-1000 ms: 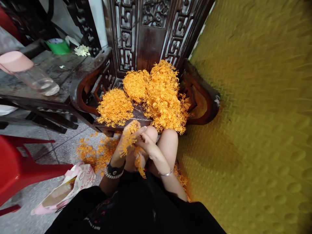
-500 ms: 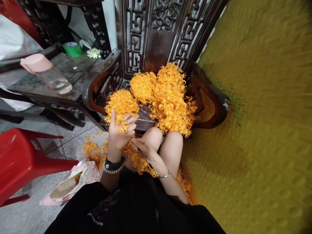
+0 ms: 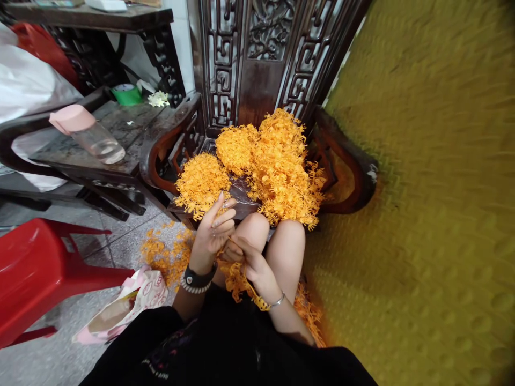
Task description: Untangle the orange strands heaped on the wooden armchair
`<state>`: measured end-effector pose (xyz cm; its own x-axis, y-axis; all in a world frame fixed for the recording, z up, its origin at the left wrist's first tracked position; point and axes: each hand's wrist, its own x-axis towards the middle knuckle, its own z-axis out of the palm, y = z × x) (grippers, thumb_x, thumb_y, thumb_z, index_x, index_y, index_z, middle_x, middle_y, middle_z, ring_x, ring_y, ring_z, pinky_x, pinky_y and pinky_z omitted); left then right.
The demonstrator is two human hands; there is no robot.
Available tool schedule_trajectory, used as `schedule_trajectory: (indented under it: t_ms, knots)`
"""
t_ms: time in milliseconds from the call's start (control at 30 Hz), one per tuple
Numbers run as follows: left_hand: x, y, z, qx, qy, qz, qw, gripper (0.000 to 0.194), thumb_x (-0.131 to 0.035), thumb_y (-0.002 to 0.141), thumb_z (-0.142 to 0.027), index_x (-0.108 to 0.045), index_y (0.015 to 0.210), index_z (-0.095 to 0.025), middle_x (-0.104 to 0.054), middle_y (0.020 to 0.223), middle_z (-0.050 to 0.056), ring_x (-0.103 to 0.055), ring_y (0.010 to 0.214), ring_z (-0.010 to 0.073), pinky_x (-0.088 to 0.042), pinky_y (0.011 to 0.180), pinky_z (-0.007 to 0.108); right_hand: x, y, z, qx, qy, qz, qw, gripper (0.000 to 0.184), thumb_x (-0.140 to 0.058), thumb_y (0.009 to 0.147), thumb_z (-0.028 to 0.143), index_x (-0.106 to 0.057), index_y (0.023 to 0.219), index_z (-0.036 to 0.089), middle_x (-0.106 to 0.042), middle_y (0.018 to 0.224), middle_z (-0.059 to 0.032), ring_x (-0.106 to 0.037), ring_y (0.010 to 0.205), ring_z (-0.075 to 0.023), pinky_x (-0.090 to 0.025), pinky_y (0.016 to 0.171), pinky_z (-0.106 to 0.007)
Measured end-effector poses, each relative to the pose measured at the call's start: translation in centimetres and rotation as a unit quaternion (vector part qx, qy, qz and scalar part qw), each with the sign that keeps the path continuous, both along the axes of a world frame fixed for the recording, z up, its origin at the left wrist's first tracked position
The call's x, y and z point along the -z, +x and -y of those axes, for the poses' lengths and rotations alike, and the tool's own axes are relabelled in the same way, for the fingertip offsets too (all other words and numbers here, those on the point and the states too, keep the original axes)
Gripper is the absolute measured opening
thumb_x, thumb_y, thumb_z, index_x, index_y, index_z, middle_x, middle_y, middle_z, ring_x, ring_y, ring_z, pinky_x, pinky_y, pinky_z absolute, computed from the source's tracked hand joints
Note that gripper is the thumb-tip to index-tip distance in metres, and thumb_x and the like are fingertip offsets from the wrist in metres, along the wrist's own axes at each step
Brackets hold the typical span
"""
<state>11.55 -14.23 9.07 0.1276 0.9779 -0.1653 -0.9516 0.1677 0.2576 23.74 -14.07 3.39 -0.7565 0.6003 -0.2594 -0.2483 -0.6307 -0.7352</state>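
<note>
The left grip [image 3: 211, 230] stands open, fingers spread, just above the front edge of the chair seat, and I can't make out anything in it. The right grip [image 3: 243, 254] is pressed together, pinching a strand of orange blossoms [image 3: 241, 284] that hangs toward the lap. Heaped orange blossoms [image 3: 277, 177] cover the seat of the carved wooden chair [image 3: 249, 69]. Left of that chair, a counter [image 3: 124, 126] carries a glass bottle [image 3: 100, 143], and loose blossoms [image 3: 161, 249] lie on the floor [image 3: 48, 359].

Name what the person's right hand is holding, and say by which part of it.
The right hand appears to hold a strand of small orange blossoms near its upper end, though the fingers partly hide the exact grip.
</note>
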Motion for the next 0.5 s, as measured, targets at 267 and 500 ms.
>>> schedule_trajectory:
  t_ms: [267,500]
  knots:
    - [1.3,0.3,-1.5,-0.267,-0.006,-0.142,0.953,0.052,-0.035,0.087,-0.065,-0.051,0.071,-0.018,-0.039,0.056,-0.002,-0.038,0.043,0.0071,-0.031,0.037,0.018,-1.7,-0.9,0.4,-0.016,0.042,-0.015,0.999,0.049,-0.058,0.081,0.053,-0.036,0.054,0.019,-0.024,0.047,0.0079,-0.015,0.047,-0.0070,-0.009,0.049,-0.026]
    - [0.9,1.4,-0.2,-0.308,-0.006,-0.278,0.910,0.042,-0.052,0.081,-0.062,-0.057,0.074,-0.020,-0.057,0.075,0.003,-0.057,0.078,0.0158,-0.048,0.072,0.025,-3.1,-0.8,1.1,-0.009,-0.146,-0.139,0.979,0.049,-0.062,0.081,0.045,-0.029,0.054,0.020,-0.016,0.044,0.0094,-0.013,0.044,-0.0079,-0.021,0.046,-0.021]
